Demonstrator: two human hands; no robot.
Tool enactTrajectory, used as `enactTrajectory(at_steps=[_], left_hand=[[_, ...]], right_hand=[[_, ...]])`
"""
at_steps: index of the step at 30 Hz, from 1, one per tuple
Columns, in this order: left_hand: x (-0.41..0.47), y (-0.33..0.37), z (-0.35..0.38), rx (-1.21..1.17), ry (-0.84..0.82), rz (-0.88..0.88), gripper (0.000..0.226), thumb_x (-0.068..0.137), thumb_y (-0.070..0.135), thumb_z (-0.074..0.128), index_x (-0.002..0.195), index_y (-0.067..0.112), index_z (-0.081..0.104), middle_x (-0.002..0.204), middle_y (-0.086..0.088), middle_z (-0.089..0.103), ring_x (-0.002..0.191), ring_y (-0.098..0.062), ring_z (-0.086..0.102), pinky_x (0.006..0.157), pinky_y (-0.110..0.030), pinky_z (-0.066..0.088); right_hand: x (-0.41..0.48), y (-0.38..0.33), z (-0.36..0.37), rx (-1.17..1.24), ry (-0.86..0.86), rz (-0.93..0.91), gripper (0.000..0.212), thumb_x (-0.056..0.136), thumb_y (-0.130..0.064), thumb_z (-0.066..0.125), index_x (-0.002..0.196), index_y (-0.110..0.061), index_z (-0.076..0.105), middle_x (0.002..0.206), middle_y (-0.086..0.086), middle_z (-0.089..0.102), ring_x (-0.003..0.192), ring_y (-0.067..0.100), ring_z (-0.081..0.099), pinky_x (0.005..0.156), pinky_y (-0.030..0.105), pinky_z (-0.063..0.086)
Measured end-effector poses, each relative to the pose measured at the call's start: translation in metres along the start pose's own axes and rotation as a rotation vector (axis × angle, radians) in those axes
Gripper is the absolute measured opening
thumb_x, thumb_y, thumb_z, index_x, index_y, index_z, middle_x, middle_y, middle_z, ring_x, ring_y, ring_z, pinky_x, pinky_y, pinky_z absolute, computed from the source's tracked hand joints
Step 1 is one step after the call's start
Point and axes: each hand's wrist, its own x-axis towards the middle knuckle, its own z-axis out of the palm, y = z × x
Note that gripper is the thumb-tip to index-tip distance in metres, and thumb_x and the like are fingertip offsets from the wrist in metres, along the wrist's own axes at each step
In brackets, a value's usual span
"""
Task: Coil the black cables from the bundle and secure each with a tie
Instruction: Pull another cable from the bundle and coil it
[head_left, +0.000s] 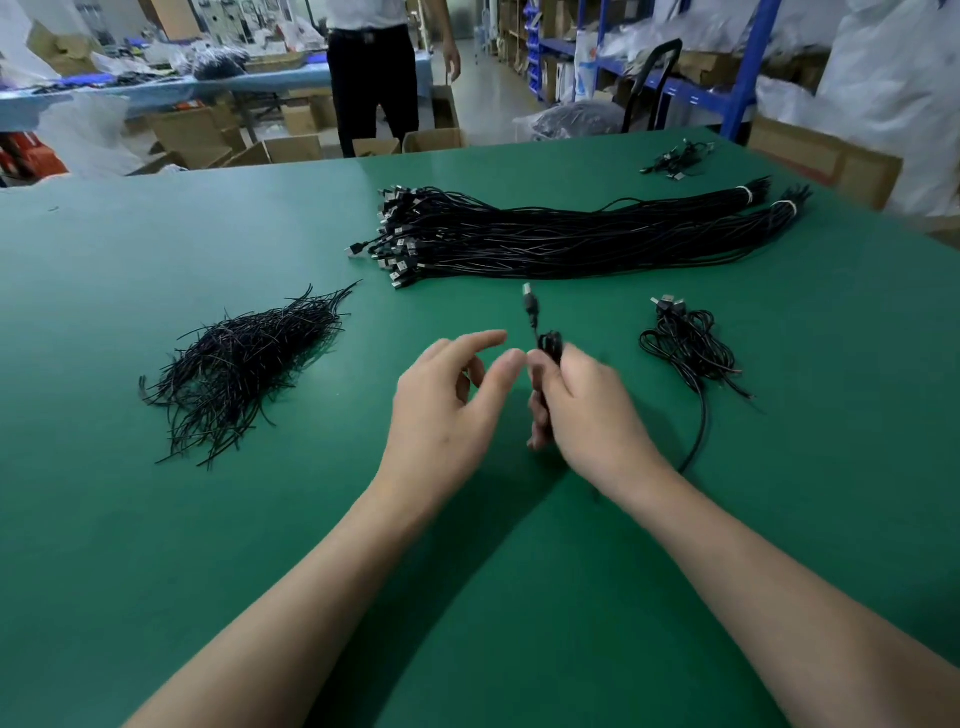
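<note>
Gripping a small coiled black cable (550, 347), the right hand (589, 415) has its fingers (537, 410) curled closed round the coil, over the green worktop (156, 519). The cable's USB plug (529, 301) stands clear of the fist, pointing away from the person. The left hand (447, 410) holds nothing. Its fingers (478, 340) are loosely spread and slightly bent, and its thumb tip lies close to the right hand; contact cannot be confirmed. A single black strand (702, 426) curves across the worktop from beside the right wrist. Whether it belongs to the held cable cannot be told.

Right of the hands lies a small pile of loosely coiled cables (685, 348), plugs at its far end. Left of the hands, well apart, is a heap of short black ties (239, 369). Beyond the hands lies the long bundle (545, 239) of straight black cables, plugs to the left, right ends bound by white bands (746, 193). A few more cables (678, 158) lie near the far edge. A second person (374, 78) stands behind the worktop.
</note>
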Motion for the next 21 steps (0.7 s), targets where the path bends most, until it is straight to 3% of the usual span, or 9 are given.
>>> enactTrajectory(at_steps=[1,4,7,10,14,18,21], left_hand=[[0.002,0.000,0.002,-0.041,-0.080,-0.045,0.019,0.097,0.043,0.062,0.112,0.036,0.072,0.080,0.007,0.063,0.071,-0.007,0.054,0.073,-0.029,0.048],[0.004,0.004,0.008,-0.208,-0.199,-0.154,0.010,0.094,0.047,0.062,0.090,0.047,0.071,0.088,0.012,0.071,0.082,-0.009,0.064,0.090,-0.042,0.053],[0.005,0.000,0.010,-0.416,-0.166,-0.245,0.011,0.095,0.038,0.068,0.099,0.033,0.078,0.099,0.014,0.078,0.101,-0.003,0.071,0.092,-0.027,0.053],[0.003,-0.006,0.014,-0.495,-0.092,-0.295,0.018,0.093,0.031,0.072,0.106,0.021,0.080,0.100,0.010,0.078,0.101,-0.001,0.071,0.088,-0.016,0.051],[0.002,-0.012,0.018,-0.431,-0.054,-0.270,0.016,0.095,0.031,0.070,0.100,0.020,0.081,0.092,0.006,0.078,0.094,-0.010,0.073,0.088,-0.029,0.057],[0.003,-0.014,0.015,-0.396,-0.076,-0.236,0.029,0.097,0.037,0.065,0.083,0.014,0.075,0.068,0.011,0.066,0.066,-0.008,0.057,0.072,-0.030,0.051],[0.003,-0.012,0.013,-0.443,-0.073,-0.220,0.037,0.096,0.039,0.064,0.082,0.006,0.069,0.064,0.004,0.053,0.064,-0.011,0.047,0.067,-0.032,0.043]], right_hand=[[-0.001,-0.001,0.003,-0.128,-0.021,-0.033,0.033,0.108,-0.029,0.039,0.076,-0.023,0.047,0.063,0.000,0.059,0.054,0.028,0.062,0.057,0.047,0.054],[-0.003,-0.004,0.009,-0.413,-0.059,-0.119,0.031,0.106,-0.021,0.035,0.075,-0.024,0.041,0.073,0.003,0.057,0.068,0.031,0.057,0.060,0.034,0.038],[-0.002,-0.007,0.007,-0.479,-0.085,-0.114,0.027,0.106,-0.023,0.031,0.088,-0.019,0.050,0.077,0.004,0.059,0.072,0.029,0.054,0.056,0.034,0.034],[-0.003,-0.008,0.007,-0.428,-0.155,-0.088,0.029,0.106,-0.027,0.028,0.084,-0.021,0.046,0.068,-0.006,0.050,0.063,0.021,0.050,0.049,0.031,0.029],[-0.001,-0.005,0.008,-0.236,-0.274,0.010,0.024,0.105,-0.027,0.033,0.101,-0.022,0.056,0.076,-0.006,0.054,0.063,0.011,0.047,0.058,0.032,0.035],[0.001,-0.003,0.004,0.321,-0.395,0.235,0.024,0.103,-0.027,0.035,0.094,-0.015,0.054,0.065,-0.005,0.042,0.052,0.008,0.033,0.050,0.026,0.026],[-0.001,0.000,-0.003,0.558,-0.494,0.250,0.029,0.110,-0.028,0.035,0.096,-0.011,0.054,0.067,-0.005,0.044,0.055,0.009,0.037,0.049,0.023,0.033]])
